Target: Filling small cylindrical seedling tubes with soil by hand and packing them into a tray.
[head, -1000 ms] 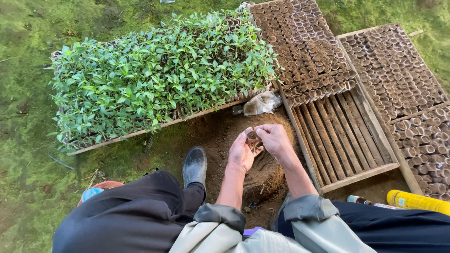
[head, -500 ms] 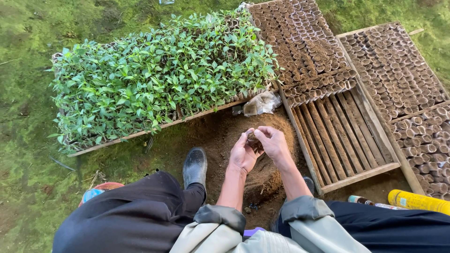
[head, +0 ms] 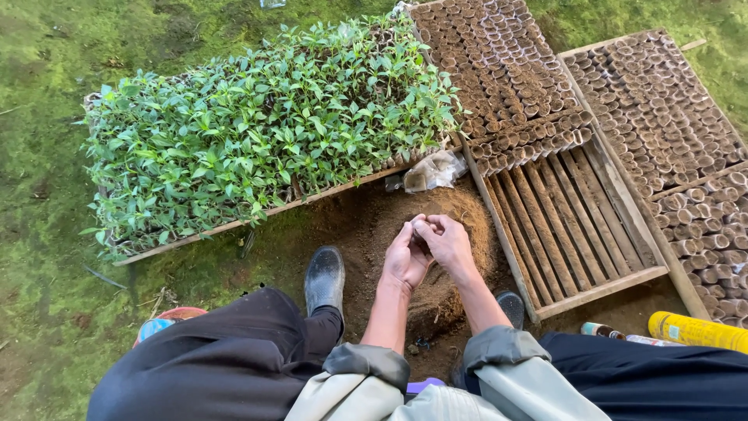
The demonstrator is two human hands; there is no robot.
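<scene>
A small dark object [head: 421,234], too hidden to name, sits pinched between the two hands, above a mound of brown soil [head: 452,226]. The left hand [head: 405,257] curls around it from the left, fingers closed against it; the right hand [head: 448,243] meets it from the right, fingertips bent in and touching the left hand's. Both hands are closed together over the object, so only a sliver shows between the fingers.

The soil mound spreads under and beyond the hands, open ground on its near side between the person's legs. A black boot [head: 324,278] rests just left of the mound. A crumpled clear plastic bag [head: 435,169] lies at the mound's far edge. Right of the mound the slatted wooden tray [head: 569,226] runs close by, its near half bare, its far half packed with small soil-filled pots [head: 499,70]. Left and beyond, a tray of green seedlings [head: 265,132] borders the soil. A yellow can [head: 697,330] lies by the right leg
</scene>
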